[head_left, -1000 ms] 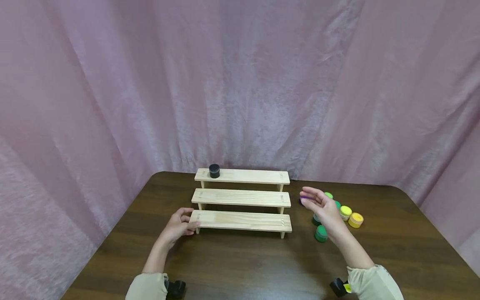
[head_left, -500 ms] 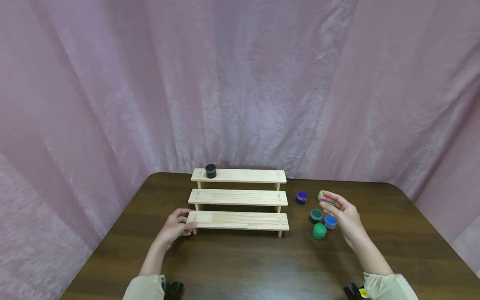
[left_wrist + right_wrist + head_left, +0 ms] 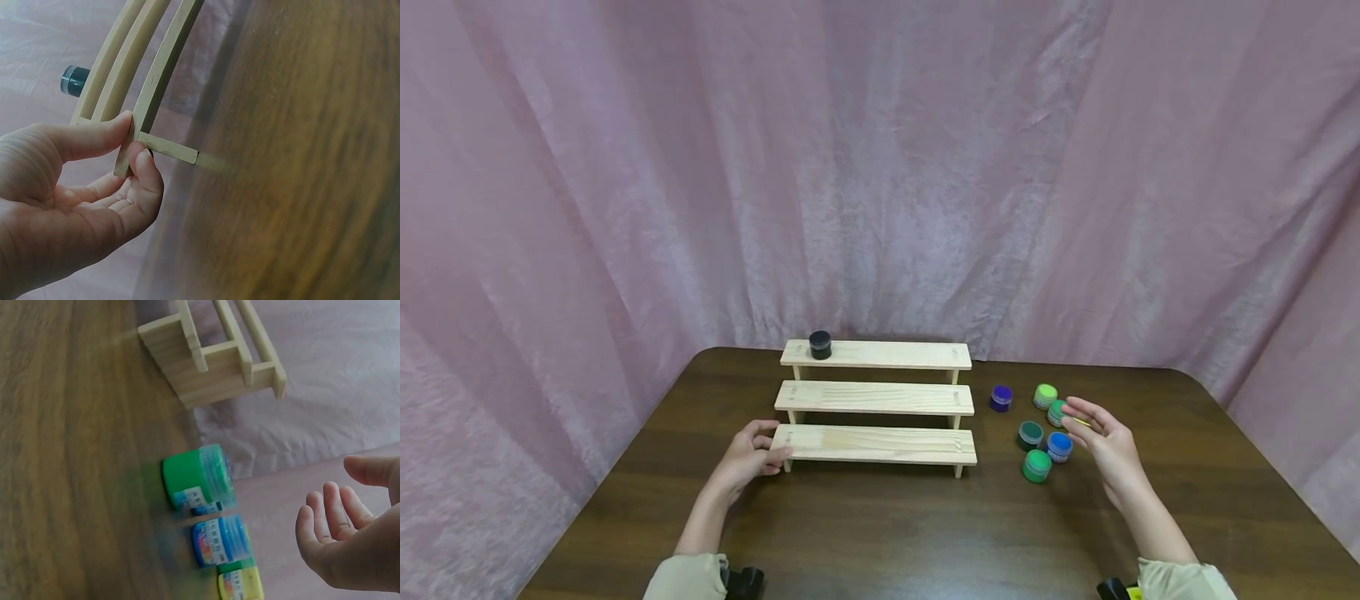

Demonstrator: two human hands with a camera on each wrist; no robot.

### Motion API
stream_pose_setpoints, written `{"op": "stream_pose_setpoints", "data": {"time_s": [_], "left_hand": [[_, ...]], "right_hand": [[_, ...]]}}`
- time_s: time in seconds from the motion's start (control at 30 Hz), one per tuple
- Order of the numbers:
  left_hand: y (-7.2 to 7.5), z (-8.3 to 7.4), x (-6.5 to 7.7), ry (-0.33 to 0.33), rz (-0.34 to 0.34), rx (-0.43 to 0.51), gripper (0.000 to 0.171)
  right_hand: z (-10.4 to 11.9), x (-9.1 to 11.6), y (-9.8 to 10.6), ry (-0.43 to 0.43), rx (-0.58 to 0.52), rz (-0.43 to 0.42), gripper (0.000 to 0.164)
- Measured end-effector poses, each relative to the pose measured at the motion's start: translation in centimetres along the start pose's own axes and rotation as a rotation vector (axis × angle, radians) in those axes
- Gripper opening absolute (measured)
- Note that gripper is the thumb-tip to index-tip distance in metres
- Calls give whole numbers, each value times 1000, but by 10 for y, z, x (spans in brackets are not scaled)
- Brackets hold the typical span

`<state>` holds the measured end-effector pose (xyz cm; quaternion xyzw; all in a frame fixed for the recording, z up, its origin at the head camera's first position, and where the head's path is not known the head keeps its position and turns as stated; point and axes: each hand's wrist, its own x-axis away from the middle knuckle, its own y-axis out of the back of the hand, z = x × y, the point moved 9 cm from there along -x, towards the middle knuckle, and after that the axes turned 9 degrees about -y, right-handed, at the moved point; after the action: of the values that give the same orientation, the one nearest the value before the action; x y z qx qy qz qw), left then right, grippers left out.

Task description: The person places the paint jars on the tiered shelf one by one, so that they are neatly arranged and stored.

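My left hand (image 3: 745, 458) pinches the left end of the lowest board of a three-step wooden display stand (image 3: 880, 444). In the left wrist view, the thumb lies on top of the board and a finger curls under beside its leg. A black-lidded jar (image 3: 820, 345) stands at the left of the top step. My right hand (image 3: 1108, 454) hovers over the group of paint jars on the right, fingers loosely bent and holding nothing. Nearest it are a green jar (image 3: 1056, 413), a blue jar (image 3: 1059, 447) and a yellow jar (image 3: 241, 584), mostly hidden behind the fingers in the head view.
A purple jar (image 3: 1001, 398) stands right of the rack. Close by are a lime-green jar (image 3: 1045, 396), a dark green jar (image 3: 1029, 436) and a bright green jar (image 3: 1037, 467). Behind the brown wooden table (image 3: 880, 533) hangs a pink curtain (image 3: 880, 167).
My right hand has moved right, from near the purple jar across to the yellow jar, uncovering other jars. The left hand keeps its hold on the stand. The head view has shifted slightly.
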<state>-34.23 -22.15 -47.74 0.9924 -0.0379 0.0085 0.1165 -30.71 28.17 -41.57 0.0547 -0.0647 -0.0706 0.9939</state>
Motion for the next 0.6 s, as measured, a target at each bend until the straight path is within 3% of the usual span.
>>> {"op": "stream_pose_setpoints", "data": {"time_s": [0.33,0.6], "left_hand": [[1,0,1,0,-6,-1,58],[1,0,1,0,-8,-7,57]], "right_hand": [[-21,-7,9,-55,35,-37,38],[-34,-14,18,-84,80,-73,33]]}}
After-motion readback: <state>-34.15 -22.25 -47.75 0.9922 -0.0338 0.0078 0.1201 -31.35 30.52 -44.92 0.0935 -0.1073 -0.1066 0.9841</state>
